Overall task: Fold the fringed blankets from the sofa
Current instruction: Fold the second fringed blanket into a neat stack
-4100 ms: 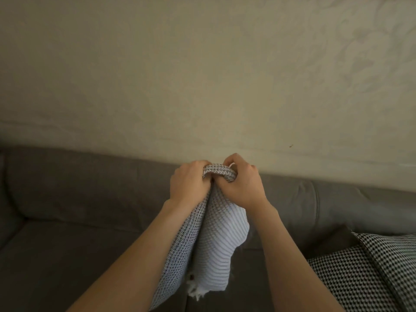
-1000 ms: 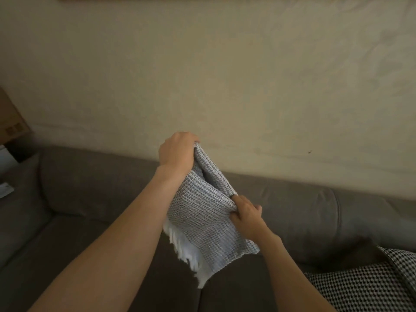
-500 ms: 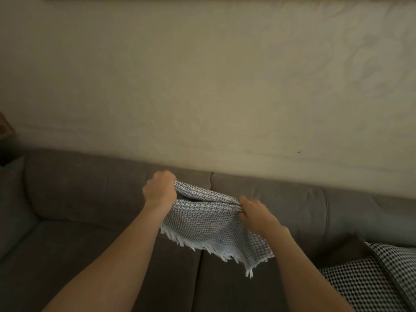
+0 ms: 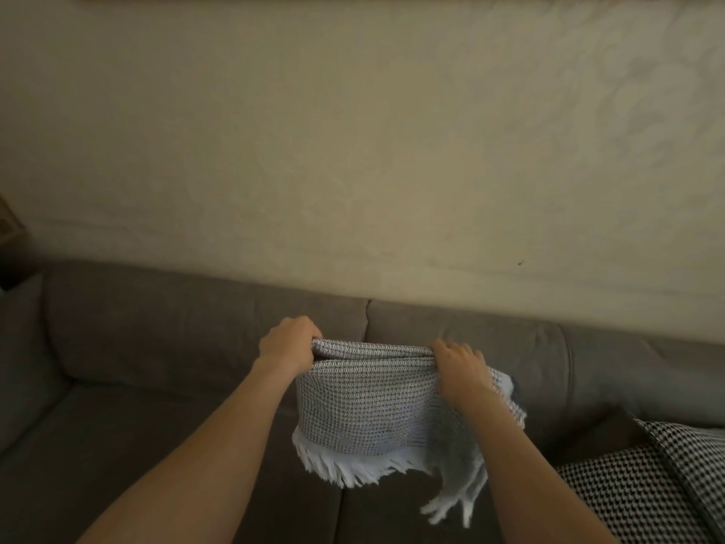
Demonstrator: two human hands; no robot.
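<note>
- A grey-and-white woven blanket (image 4: 365, 406) with a white fringe (image 4: 345, 465) is held in the air in front of a grey-brown fabric sofa (image 4: 157, 347), toward 6 o'clock from the middle of the view.
- The blanket is folded into several layers. Its folded top edge runs level between the two hands, from 9 to 3 o'clock.
- The left hand (image 4: 290, 343) grips the 9 o'clock end of that edge. Its fingers curl over the cloth and their tips are hidden behind it.
- The right hand (image 4: 461, 367) grips the 3 o'clock end, fingers curled over the fold. It is slightly blurred, so single fingers are hard to make out.
- The fringe hangs along the lower hem. Toward 5 o'clock it is smeared and partly hidden behind the right forearm.
- How many layers the fold has cannot be told.
- A black-and-white houndstooth cushion (image 4: 647, 484) lies on the seat at 4 o'clock, cut off by the frame.
- A cream plaster wall (image 4: 353, 151) fills the upper half.
- A brownish object (image 4: 8, 229) at the 9 o'clock edge is mostly cut off and cannot be identified.
</note>
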